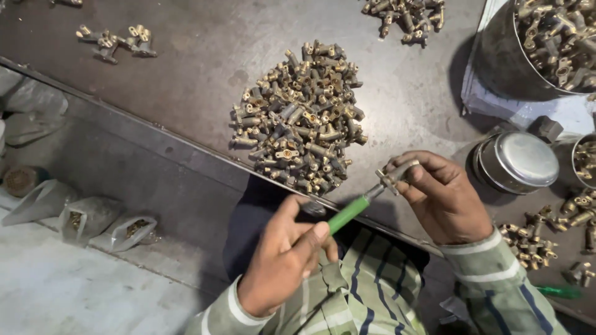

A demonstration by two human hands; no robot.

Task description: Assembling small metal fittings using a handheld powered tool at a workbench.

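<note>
Left hand (282, 263) has its grip clenched round the green-handled screwdriver (349, 213), just below the big heap of brass fittings (298, 118) on the bench (186, 87). The tool's long axis slants up and to the right, tip aimed at a small brass fitting (390, 178). Right hand (444, 198) pinches that fitting, right of the heap.

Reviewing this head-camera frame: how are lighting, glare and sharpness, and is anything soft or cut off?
Head view: even, dim light; soft shadow beside the steel bucket; mild glare on the round steel lid; central pile of brass fittings sharp; left hand with the green-handled tool and right hand slightly soft; bucket cropped at the frame edge.
</note>
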